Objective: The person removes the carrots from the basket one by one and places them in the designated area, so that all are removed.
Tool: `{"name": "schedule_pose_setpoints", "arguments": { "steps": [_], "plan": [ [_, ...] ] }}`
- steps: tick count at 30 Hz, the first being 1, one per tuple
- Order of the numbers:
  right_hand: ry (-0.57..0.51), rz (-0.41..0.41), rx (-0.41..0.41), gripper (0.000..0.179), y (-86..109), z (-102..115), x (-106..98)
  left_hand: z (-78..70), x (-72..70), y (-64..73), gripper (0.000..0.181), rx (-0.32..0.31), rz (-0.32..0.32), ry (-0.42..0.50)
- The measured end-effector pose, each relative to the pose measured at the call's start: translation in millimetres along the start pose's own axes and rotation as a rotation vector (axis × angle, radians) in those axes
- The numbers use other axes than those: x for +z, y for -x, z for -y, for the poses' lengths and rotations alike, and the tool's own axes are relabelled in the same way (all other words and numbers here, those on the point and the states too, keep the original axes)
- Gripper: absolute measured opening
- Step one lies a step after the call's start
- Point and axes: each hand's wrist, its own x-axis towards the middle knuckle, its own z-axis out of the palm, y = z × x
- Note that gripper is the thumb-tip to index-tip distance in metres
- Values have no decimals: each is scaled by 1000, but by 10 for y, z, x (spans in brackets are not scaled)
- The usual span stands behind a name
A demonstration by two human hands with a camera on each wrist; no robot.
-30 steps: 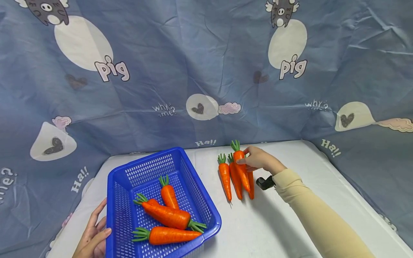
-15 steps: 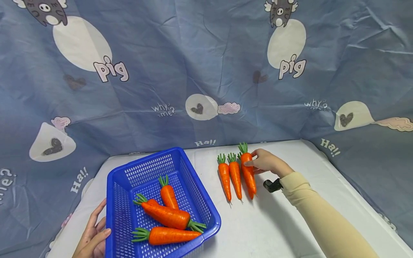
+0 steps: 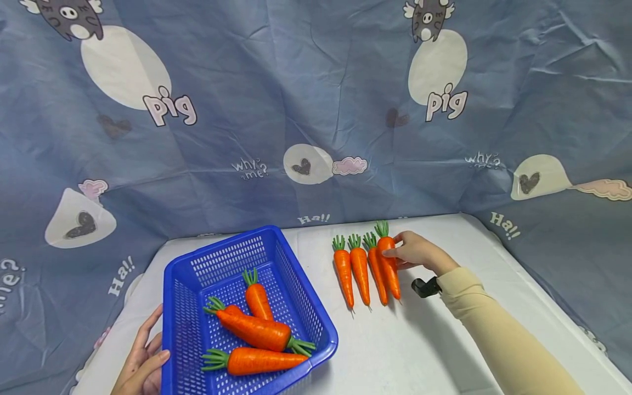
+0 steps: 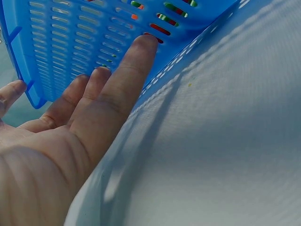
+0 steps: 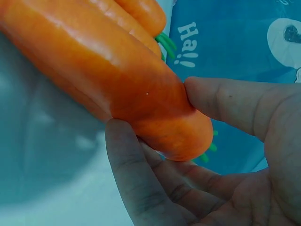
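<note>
My right hand [image 3: 417, 252] pinches an orange carrot [image 3: 389, 269] near its green top, thumb on one side and fingers on the other. In the right wrist view the carrot [image 5: 141, 89] fills the upper left. Beside it on the table, to its left, lie a slim carrot [image 3: 377, 274], another carrot [image 3: 360, 271] and the leftmost carrot [image 3: 343, 274], all tops away from me. My left hand [image 3: 142, 362] rests against the left side of a blue plastic basket [image 3: 310, 302]. The left wrist view shows its extended fingers [image 4: 134, 61] along the slotted wall.
Inside the basket lie a short-looking carrot [image 3: 259, 302], a thick carrot [image 3: 257, 327] and a carrot [image 3: 266, 361] near the front. White cloth [image 3: 365, 351] covers the table. A blue printed curtain [image 3: 316, 109] hangs right behind it.
My right hand has moved right with its carrot, from over the other carrots to the row's right end, and lower. The left hand and basket stay put.
</note>
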Motion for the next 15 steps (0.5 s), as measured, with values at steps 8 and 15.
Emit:
{"name": "schedule_pose_setpoints", "arguments": {
  "steps": [8,15],
  "plan": [
    [24,-15,22,64,-6,-124,-50,11,-20,7,81,-7,2,-15],
    [32,-19,33,63,-27,-223,-49,-4,15,-5,82,34,36,30]
  ]
}}
